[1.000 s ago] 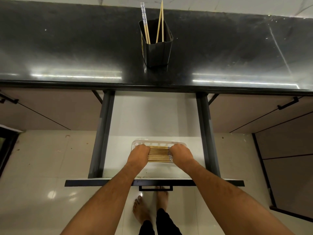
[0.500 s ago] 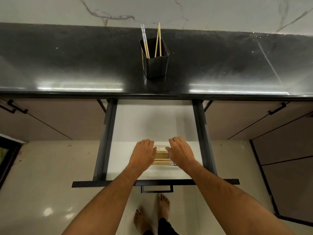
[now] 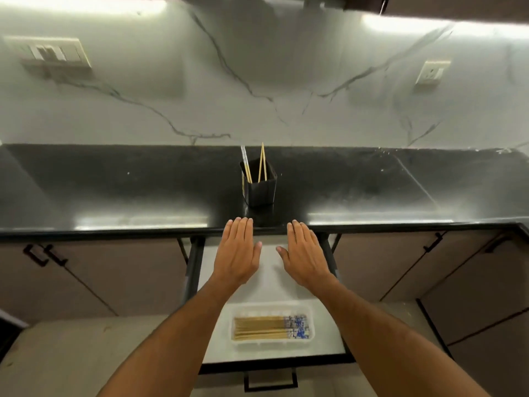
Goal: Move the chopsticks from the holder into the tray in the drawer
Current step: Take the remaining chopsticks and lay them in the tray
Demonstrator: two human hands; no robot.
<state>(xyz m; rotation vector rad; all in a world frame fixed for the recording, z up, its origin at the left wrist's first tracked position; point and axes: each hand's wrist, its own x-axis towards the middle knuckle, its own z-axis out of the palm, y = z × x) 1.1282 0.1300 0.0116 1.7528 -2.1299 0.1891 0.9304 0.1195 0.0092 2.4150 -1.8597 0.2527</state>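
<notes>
A bundle of slim, pale wooden chopsticks [image 3: 259, 328] is seen lying flat and parallel in the tray [image 3: 311, 325], their blue-and-white patterned ends turned to the right. The tray is a shallow oblong of translucent white plastic with rounded corners, and it rests on the smooth white floor of the open drawer [image 3: 326, 333], well behind the fingertips of both hands and between the two forearms. The drawer is framed by dark metal sides, and a thin black bar handle is fixed to its front.

Beyond the fingertips, a few more chopsticks [image 3: 262, 163] are left standing, tilted, in the holder [image 3: 260, 189], a dark glossy container with flat, angular walls that taper towards its base. It is set on the polished black counter [image 3: 114, 190], just ahead of the gap between the hands.

The left hand [image 3: 237, 253] and right hand [image 3: 305, 255] are held flat, palms down, above the drawer's inner part. On each, the four fingers are kept straight and pressed together, with the thumb spread inward; nothing is gripped. The fingertips are seen over the counter's front edge; whether it is touched cannot be told.

A veined, marble-like wall [image 3: 257, 81] is seen behind the counter, and matt brown cabinet doors [image 3: 100, 276] with black handles flank the drawer.
</notes>
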